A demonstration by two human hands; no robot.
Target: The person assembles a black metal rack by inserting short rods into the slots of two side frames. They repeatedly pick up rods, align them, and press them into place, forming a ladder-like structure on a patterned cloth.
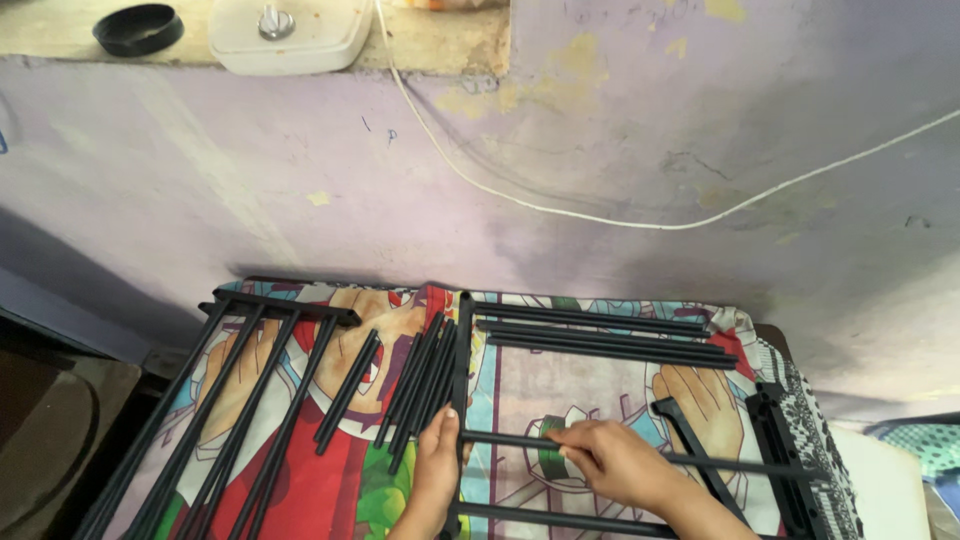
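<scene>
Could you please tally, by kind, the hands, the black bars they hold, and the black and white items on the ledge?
Hands: 2 (left hand, right hand)
Black bars held: 2 (side bar, cross rod)
Black round lid: 1
White box: 1
Total: 6

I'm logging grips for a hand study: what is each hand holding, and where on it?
Left hand grips the upright black side bar low down; right hand pinches the thin black crossbar near its middle.

Your left hand reaches up from below, fingers curled shut in a grip, thumb side toward the right. Your right hand lies palm down, fingers pointing left and pinched closed, forearm running off the lower edge.
</scene>
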